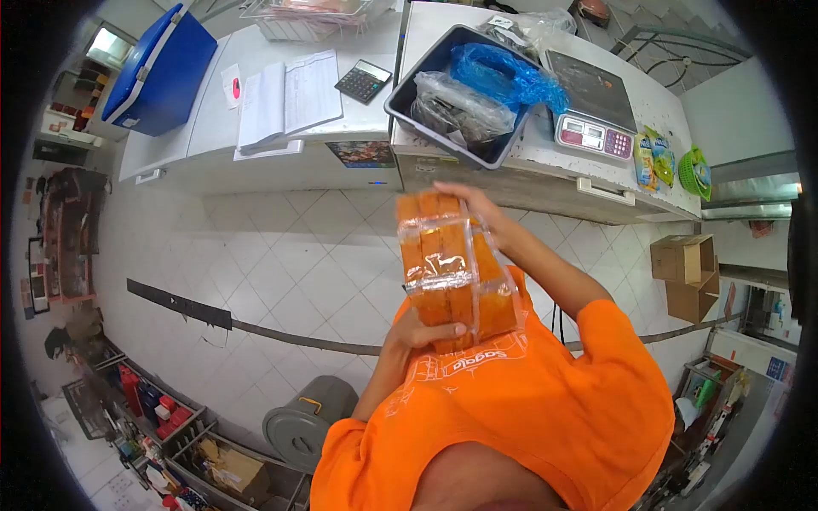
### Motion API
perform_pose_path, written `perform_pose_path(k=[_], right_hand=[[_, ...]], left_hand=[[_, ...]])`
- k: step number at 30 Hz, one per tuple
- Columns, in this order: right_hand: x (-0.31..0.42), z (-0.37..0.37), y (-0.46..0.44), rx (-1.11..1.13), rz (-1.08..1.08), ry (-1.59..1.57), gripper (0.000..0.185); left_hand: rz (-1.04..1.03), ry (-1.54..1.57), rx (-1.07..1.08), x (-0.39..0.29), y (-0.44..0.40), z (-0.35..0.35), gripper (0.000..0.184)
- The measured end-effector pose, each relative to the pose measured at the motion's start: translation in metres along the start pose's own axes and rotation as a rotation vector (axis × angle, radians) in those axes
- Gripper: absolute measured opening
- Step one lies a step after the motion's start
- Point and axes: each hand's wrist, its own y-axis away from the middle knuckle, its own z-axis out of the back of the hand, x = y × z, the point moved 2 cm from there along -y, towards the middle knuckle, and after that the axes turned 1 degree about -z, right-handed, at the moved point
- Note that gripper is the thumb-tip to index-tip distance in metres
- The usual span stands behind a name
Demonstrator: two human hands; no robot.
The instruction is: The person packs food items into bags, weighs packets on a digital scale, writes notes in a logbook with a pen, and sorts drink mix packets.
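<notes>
Between my two hands is a bundle of orange packs (441, 255) in shiny clear plastic, held tilted in front of my chest; what is inside the packs I cannot tell. My left hand (423, 330) grips its lower edge, with the thumb lying over the face of the bundle. Up at the top right corner, my right hand (473, 207) is wrapped round the side, and most of its fingers are hidden behind the packs.
Ahead stand white chest freezers bearing a grey tub (400, 104) with plastic bags, a scale (594, 136), a calculator (365, 81), an open notebook (285, 98) and a blue cooler box (166, 72). A lidded grey bin (311, 423) is at left, cardboard boxes (686, 260) at right.
</notes>
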Motion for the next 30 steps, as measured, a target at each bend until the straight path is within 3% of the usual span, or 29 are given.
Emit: perform_pose_path(k=[1, 2, 3, 5, 7, 10, 12, 14, 17, 19, 21, 25, 28, 30], right_hand=[[-0.011, 0.009, 0.013, 0.004, -0.102, -0.068, 0.057], [-0.022, 0.024, 0.025, -0.028, -0.091, -0.005, 0.059], [-0.027, 0.039, 0.039, -0.059, -0.075, 0.058, 0.062], [-0.015, 0.074, 0.078, -0.191, -0.151, 0.461, 0.064], [0.052, 0.067, 0.103, -0.239, -0.321, 1.137, 0.066], [0.074, 0.051, 0.073, 0.125, 0.705, 1.115, 0.070], [0.045, 0.003, 0.046, 0.424, 0.641, 1.270, 0.069], [0.021, 0.018, 0.031, 0.669, 0.377, 0.977, 0.071], [0.006, 0.051, 0.046, 0.534, 0.282, 0.646, 0.065], [0.006, 0.064, 0.071, 0.361, 0.318, 0.490, 0.062], [0.012, 0.071, 0.089, 0.213, 0.382, 0.397, 0.061], [0.049, 0.083, 0.109, 0.012, 0.489, 0.318, 0.063], [0.098, 0.095, 0.113, -0.079, 0.568, 0.308, 0.070], [0.127, 0.112, 0.105, -0.013, 0.746, 0.494, 0.074]], left_hand=[[-0.002, -0.001, -0.010, -0.001, 0.005, -0.002, 0.073], [-0.047, 0.038, 0.065, 0.011, 0.005, 0.005, 0.057], [-0.043, 0.041, 0.070, 0.011, 0.009, 0.005, 0.057], [-0.036, 0.045, 0.083, 0.006, 0.013, 0.005, 0.058], [-0.030, -0.004, 0.095, 0.003, 0.011, 0.004, 0.060], [0.028, -0.034, 0.116, -0.003, 0.007, -0.001, 0.063], [0.077, -0.068, 0.135, -0.012, 0.003, -0.004, 0.065], [0.120, -0.084, 0.103, -0.028, -0.004, -0.009, 0.067], [-0.067, 0.155, -0.038, -0.073, -0.028, -0.038, 0.072], [-0.184, 0.426, -0.086, -0.087, -0.055, -0.044, 0.072], [-0.281, 0.366, -0.115, -0.110, -0.085, -0.051, 0.069], [-0.156, 0.349, -0.090, -0.150, -0.164, -0.056, 0.059], [-0.033, 0.129, -0.030, -0.165, -0.239, -0.052, 0.046], [-0.117, -0.092, -0.042, -0.171, -0.277, -0.074, 0.044]])
